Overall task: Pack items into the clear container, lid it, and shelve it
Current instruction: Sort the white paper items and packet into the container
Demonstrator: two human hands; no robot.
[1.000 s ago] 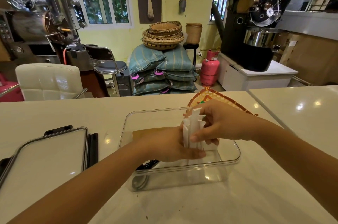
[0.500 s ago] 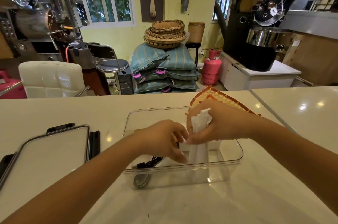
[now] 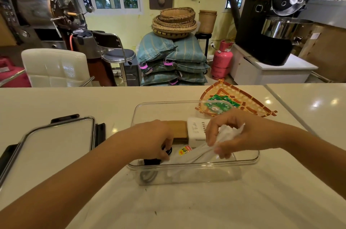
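I see the clear container (image 3: 194,168) mid-counter (image 3: 206,206), near its front edge, lid (image 3: 54,140) lying apart toward the left edge. Right hand (image 3: 241,135) is over the container's right half, fingers pinched on a crumpled white plastic bag (image 3: 198,155) trailing inside. Left hand (image 3: 151,139) reaches into the left half, fingers curled down on a black item (image 3: 152,161); grip unclear.

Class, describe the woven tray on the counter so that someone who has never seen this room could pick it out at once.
Start at the long white counter and find the clear rectangular plastic container in its middle. Just beyond its far right corner lies a flat fan-shaped woven bamboo tray with an orange-brown border. Unlike the round baskets stacked in the background, it sits on the counter and holds green packets.
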